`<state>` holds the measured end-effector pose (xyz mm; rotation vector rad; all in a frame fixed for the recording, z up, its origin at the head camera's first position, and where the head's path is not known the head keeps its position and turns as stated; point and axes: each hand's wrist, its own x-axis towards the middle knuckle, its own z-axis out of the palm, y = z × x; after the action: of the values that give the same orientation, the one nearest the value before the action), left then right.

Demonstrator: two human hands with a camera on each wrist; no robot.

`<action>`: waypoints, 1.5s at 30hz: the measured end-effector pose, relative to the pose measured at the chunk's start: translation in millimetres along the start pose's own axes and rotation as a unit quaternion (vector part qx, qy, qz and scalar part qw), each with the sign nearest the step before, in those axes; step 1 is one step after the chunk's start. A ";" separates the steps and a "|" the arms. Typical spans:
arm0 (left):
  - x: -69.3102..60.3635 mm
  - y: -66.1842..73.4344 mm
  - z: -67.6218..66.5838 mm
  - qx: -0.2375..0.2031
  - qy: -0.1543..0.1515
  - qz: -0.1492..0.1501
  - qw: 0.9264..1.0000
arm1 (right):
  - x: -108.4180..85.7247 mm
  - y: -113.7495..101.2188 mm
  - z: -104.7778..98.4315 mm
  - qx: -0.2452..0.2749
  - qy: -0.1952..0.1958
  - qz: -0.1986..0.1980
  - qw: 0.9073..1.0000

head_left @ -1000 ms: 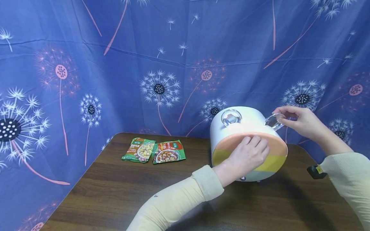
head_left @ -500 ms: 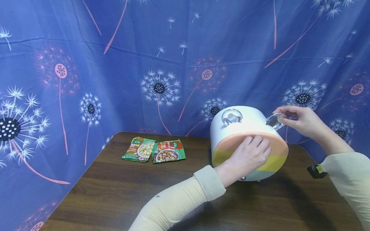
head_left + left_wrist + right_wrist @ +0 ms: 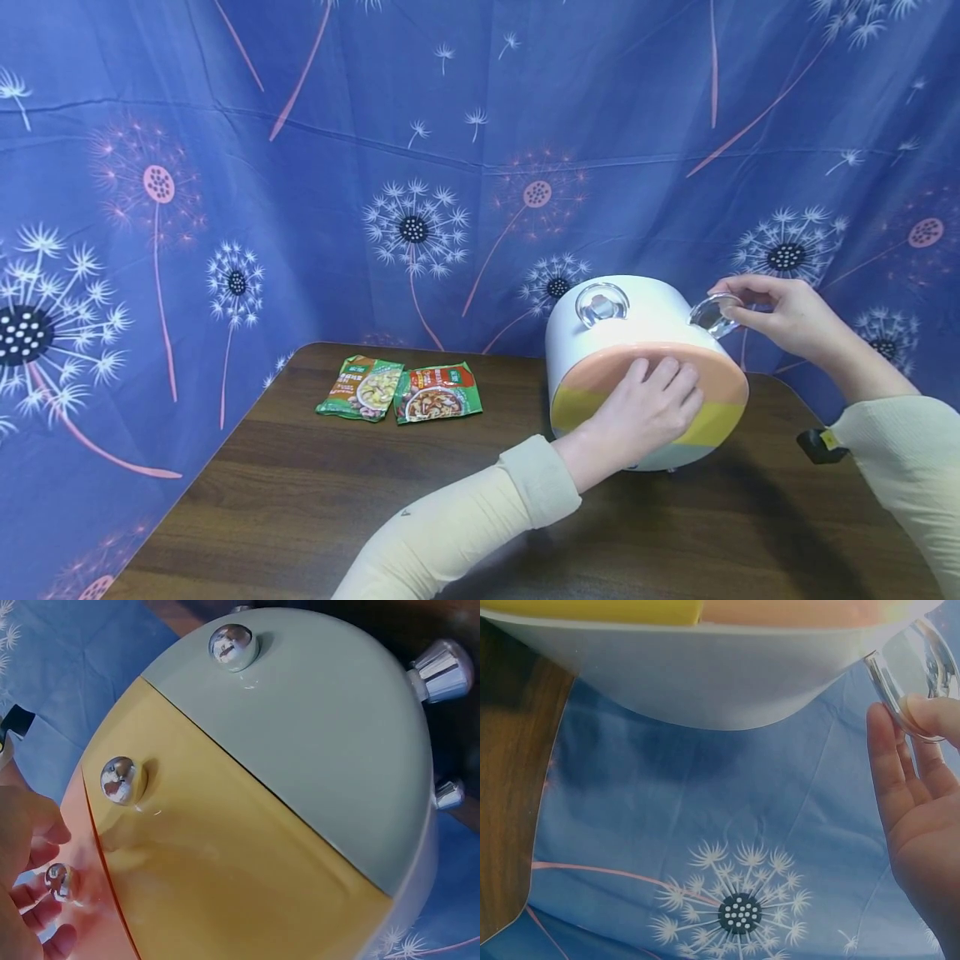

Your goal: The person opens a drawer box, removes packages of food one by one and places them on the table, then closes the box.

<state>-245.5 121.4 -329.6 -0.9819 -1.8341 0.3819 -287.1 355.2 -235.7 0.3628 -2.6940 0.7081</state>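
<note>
A rounded white drawer box (image 3: 633, 312) has pink, yellow and pale green drawer fronts. In the left wrist view, silver knobs show on the yellow drawer (image 3: 217, 825) and the green drawer (image 3: 315, 720). My left hand (image 3: 641, 412) is at the pink drawer (image 3: 600, 367), with its fingers spread loosely around the pink drawer's knob (image 3: 60, 881). A gap shows between that knob and the thumb. With thumb and fingers, my right hand (image 3: 787, 317) pinches the clear ring-shaped ear (image 3: 705, 314) at the box's top right. The drawers look closed.
Two green food packets, one with a brown patch (image 3: 360, 389) and one with a red patch (image 3: 438, 393), lie on the wooden table (image 3: 315, 483) left of the box. Another clear ear (image 3: 602, 306) stands on the box's top left. A blue dandelion-print cloth (image 3: 337, 208) hangs behind.
My left hand's fingers have spread apart a little at the pink drawer, and the hand has shifted slightly. The right hand keeps its pinch on the ear. The box stays almost still.
</note>
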 end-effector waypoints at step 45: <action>-28.0 31.5 11.4 0.009 -0.010 -0.005 1.000 | 0.0 0.6 2.4 0.024 -0.003 0.009 1.000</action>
<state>-235.7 121.5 -372.1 -0.9601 -1.8492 0.4021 -287.8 354.5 -237.9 0.3542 -2.6924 0.7793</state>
